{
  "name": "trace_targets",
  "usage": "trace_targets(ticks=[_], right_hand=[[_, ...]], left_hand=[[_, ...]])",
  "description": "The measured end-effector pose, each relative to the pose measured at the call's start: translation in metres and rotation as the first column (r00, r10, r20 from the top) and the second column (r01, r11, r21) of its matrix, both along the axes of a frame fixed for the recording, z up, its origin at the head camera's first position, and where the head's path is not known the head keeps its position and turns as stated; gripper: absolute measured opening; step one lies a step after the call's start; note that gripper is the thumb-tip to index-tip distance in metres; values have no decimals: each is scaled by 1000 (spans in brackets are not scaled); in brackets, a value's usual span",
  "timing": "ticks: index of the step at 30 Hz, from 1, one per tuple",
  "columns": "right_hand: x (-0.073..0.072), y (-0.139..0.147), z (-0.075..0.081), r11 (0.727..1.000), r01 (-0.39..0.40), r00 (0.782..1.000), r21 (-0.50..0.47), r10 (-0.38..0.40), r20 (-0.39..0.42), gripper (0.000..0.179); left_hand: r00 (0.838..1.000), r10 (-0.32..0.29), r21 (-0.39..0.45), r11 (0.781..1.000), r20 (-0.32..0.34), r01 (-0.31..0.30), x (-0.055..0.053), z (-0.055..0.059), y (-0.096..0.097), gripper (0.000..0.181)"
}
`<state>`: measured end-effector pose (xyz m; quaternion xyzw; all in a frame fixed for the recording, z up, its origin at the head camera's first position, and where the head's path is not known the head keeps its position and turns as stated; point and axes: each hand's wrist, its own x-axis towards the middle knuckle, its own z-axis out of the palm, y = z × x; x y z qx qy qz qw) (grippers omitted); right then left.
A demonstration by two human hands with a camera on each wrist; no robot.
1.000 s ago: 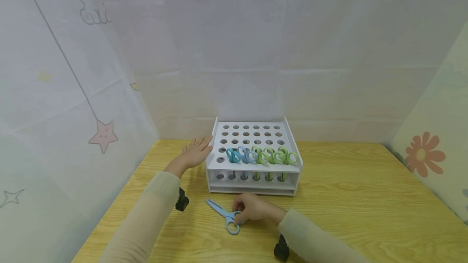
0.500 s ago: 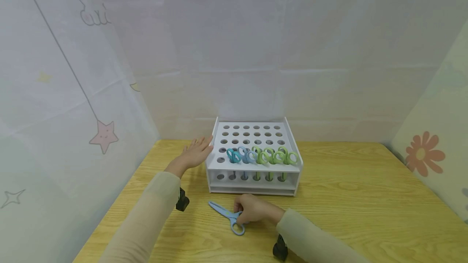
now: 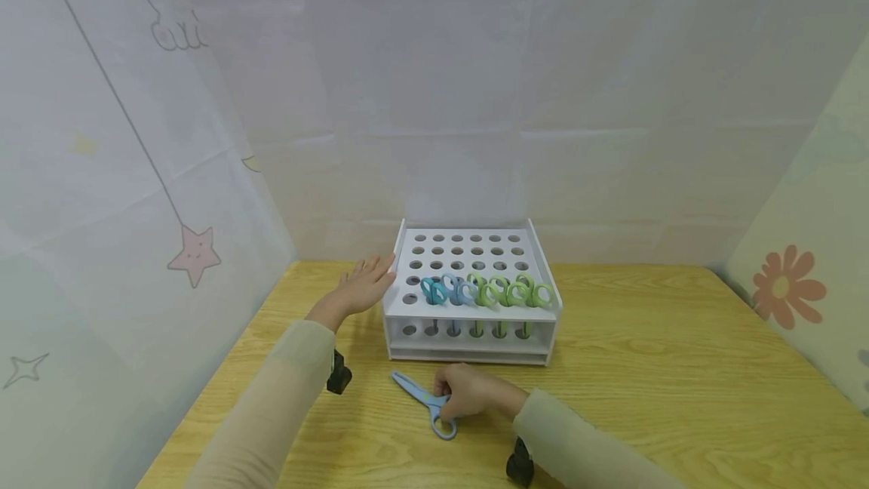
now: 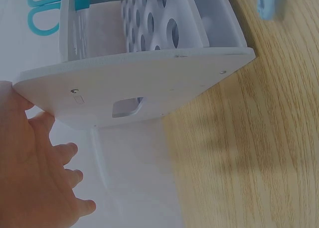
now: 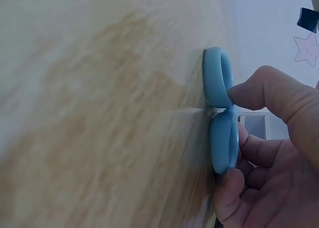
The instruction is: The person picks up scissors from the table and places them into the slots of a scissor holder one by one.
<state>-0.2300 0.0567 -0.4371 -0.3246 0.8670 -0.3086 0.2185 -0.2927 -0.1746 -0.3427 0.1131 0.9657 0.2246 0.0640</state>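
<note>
Light-blue scissors [image 3: 418, 394] lie on the table with the blades toward the far left. My right hand [image 3: 471, 391] holds them by the handles. In the right wrist view the thumb is against one blue handle loop [image 5: 214, 81] and fingertips are at the other. My left hand [image 3: 360, 289] rests with fingers extended at the left side of a white rack [image 3: 468, 313]. The left wrist view shows its thumb side touching the edge of the rack's side panel [image 4: 119, 81]. One teal pair [image 3: 434, 290], one light-blue pair [image 3: 458, 289] and several green scissors [image 3: 505, 290] stand in the rack's front row.
The rack has rows of round holes behind the scissors and a lower shelf [image 3: 407, 338] with matching holes. It stands on a wood-grain table [image 3: 645, 368] near the back, before a pale printed curtain [image 3: 421, 96].
The light-blue scissors have shifted slightly to the right and turned a little in my right hand. My left hand keeps its place on the rack.
</note>
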Motion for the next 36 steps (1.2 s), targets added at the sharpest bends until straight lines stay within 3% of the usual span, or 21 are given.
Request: trace_targets(ticks=[11,19,28,36], right_hand=[[-6,7,0,991,-26,999,-129,30,35,28],[-3,14,8,968,5,987,-250,36,159,24],[-7,23,28,947,-28,990,-321,70,122,21],[-9,29,49,920,-26,997,-391,55,63,18]], left_hand=[[1000,-3,13,1000,6,3,3,1,0,56],[1000,-5,9,1000,3,5,2,1,0,56],[1000,-8,10,1000,2,8,0,1,-1,57],[1000,-15,5,1000,2,15,1,0,-1,57]])
